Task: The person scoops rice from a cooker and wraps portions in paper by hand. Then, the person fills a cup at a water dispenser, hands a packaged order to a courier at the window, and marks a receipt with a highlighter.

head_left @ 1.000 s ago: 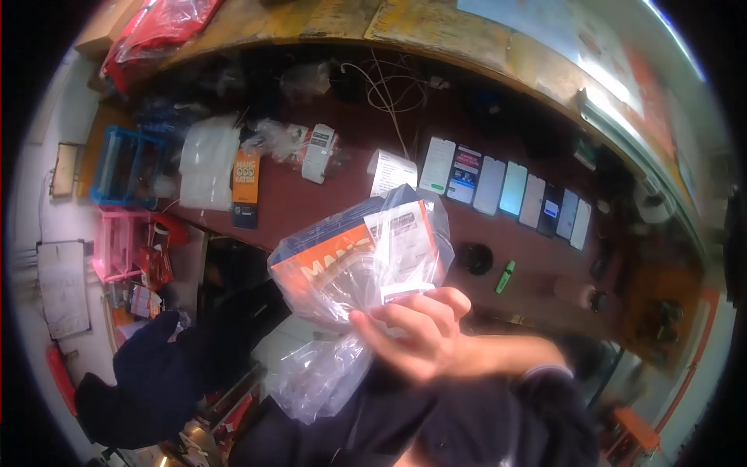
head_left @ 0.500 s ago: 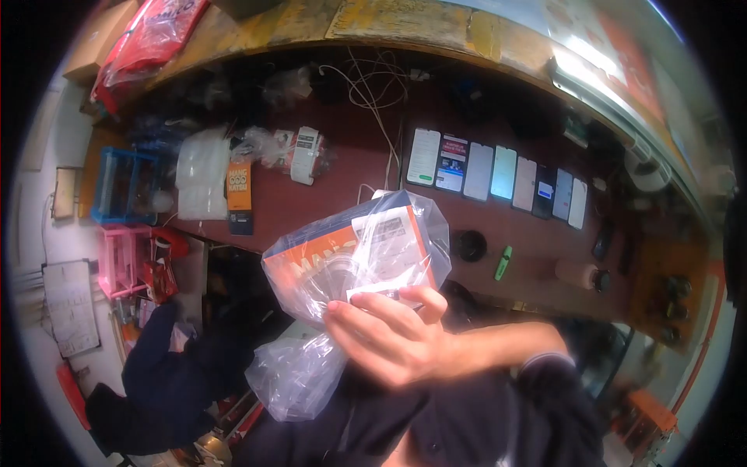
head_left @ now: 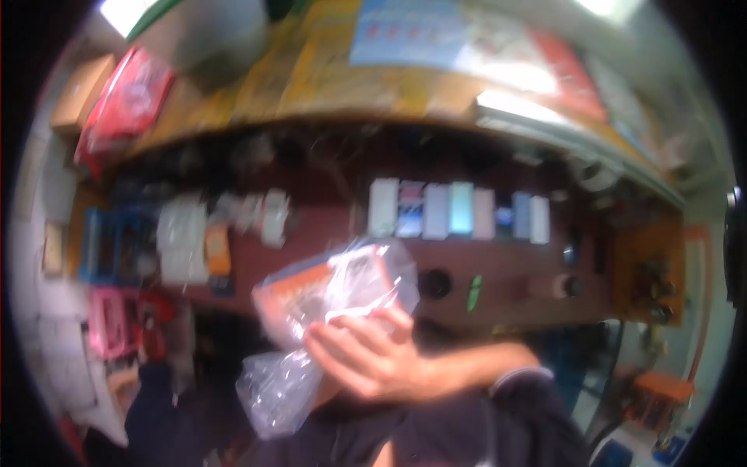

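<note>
My right hand [head_left: 369, 354] is closed round the lower side of a clear plastic bag [head_left: 280, 389]. Inside the bag is an orange and dark box [head_left: 299, 284] with a white label on its right part. The bag's loose, crumpled end hangs down at the left of my wrist. Beneath my right hand a patch of skin shows beside the bag, perhaps my left hand [head_left: 328, 391]; its fingers are hidden. The view is blurred.
Several phones [head_left: 461, 208] lie in a row on the dark red table [head_left: 327, 226]. Nearer are a black round object [head_left: 435, 283] and a green marker [head_left: 474, 293]. White packets [head_left: 183, 240], an orange box [head_left: 219, 249] and a blue rack [head_left: 97, 245] are at the left.
The view has tilted up, so the table sits lower and more of the shelf shows. My right hand still holds the bag, now a little further left. A patch of skin has appeared below it.
</note>
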The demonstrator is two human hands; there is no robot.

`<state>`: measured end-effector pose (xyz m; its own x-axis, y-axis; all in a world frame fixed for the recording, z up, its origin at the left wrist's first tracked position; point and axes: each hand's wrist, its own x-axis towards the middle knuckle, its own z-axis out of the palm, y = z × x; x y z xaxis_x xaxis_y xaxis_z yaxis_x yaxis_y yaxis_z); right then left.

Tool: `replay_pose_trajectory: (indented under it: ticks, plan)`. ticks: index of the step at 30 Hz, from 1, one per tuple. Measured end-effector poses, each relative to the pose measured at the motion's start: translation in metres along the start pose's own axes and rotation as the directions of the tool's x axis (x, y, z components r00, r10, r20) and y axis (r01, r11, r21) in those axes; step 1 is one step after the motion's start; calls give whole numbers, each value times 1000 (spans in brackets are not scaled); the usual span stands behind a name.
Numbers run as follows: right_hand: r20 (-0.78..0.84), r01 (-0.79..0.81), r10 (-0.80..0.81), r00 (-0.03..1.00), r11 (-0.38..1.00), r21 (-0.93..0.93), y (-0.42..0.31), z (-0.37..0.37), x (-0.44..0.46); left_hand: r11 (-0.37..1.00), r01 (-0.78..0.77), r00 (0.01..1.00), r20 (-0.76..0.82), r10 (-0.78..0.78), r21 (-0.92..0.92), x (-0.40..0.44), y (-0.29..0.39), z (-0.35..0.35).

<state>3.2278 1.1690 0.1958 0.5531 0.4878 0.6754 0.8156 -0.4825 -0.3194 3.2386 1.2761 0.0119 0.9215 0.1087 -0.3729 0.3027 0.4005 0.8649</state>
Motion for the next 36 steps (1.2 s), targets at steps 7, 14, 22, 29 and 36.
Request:
replay_pose_trajectory:
  ticks: [7,14,22,29,36]
  plan:
    - [100,-40,59,993,983,-177,39,-46,-1,999,-4,996,92,0,43,-4,2,60]
    - [8,25,-24,1000,950,-312,92,-130,10,986,-162,963,221,152,31,-10,45,148]
    - [-338,87,-253,907,896,-435,230,-271,134,819,-573,766,350,539,-9,52,188,339]
    - [-244,-176,92,965,920,-349,450,-330,223,702,-699,692,380,614,139,84,178,374]
    - [-181,-437,407,895,725,-532,584,-281,226,776,-574,794,410,449,261,1,124,305]
